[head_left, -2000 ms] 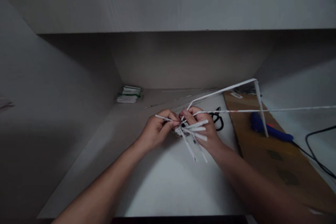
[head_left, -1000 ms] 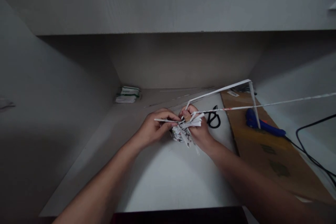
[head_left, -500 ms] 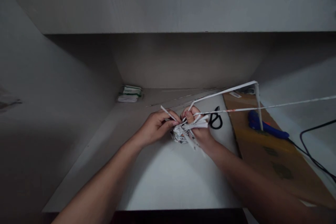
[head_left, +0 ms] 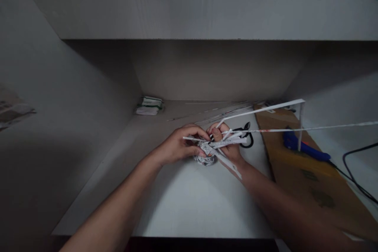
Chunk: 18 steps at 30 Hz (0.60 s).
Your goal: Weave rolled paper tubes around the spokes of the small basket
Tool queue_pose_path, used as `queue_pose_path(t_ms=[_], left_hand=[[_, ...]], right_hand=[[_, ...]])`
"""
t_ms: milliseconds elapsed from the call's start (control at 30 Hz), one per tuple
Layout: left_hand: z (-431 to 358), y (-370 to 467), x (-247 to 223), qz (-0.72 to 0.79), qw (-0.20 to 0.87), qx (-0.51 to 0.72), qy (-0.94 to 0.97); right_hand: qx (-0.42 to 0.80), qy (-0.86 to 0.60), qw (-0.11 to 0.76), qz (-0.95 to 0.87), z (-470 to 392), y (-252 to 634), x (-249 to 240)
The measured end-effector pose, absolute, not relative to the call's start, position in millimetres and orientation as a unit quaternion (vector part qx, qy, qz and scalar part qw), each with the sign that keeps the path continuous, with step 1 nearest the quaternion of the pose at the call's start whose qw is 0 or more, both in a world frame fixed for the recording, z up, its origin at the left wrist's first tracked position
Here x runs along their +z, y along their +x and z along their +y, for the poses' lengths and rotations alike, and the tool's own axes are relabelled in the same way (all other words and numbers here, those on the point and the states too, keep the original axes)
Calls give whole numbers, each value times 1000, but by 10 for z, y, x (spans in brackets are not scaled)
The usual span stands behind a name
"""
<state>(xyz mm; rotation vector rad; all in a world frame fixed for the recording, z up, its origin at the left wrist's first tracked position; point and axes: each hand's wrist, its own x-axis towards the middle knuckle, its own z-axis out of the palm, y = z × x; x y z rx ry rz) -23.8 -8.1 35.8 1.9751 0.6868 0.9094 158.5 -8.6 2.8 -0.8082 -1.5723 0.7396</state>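
Between my hands is a small woven piece of rolled paper strips, its rounded body at the bottom and loose strip ends fanning out to the right. My left hand grips the woven body from the left, fingers and thumb closed on it. My right hand is wrapped around the strips from the other side, its thumb on top. A long folded paper strip rises from the right hand and bends down at its far end. Another long paper strip stretches off to the right edge.
Black-handled scissors lie just behind the right hand. A blue corded tool rests on a cardboard sheet at the right. Several thin paper rolls lie at the back. A white-and-green packet sits in the back left corner.
My left hand has opened wider over the woven body and taken hold lower down. The short strip end near it has tilted from steep to nearly level. The view has shifted slightly.
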Motion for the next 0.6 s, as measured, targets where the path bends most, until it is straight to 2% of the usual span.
queue_pose_path(t_ms=[267,600], left_hand=[[-71,-236,282,268,528,332,734],[-157,-175,314,254,549,339,720]], right_hand=[[315,-368,575,-659,-91,1573,21],[319,-393,562,-654,-79,1572,17]])
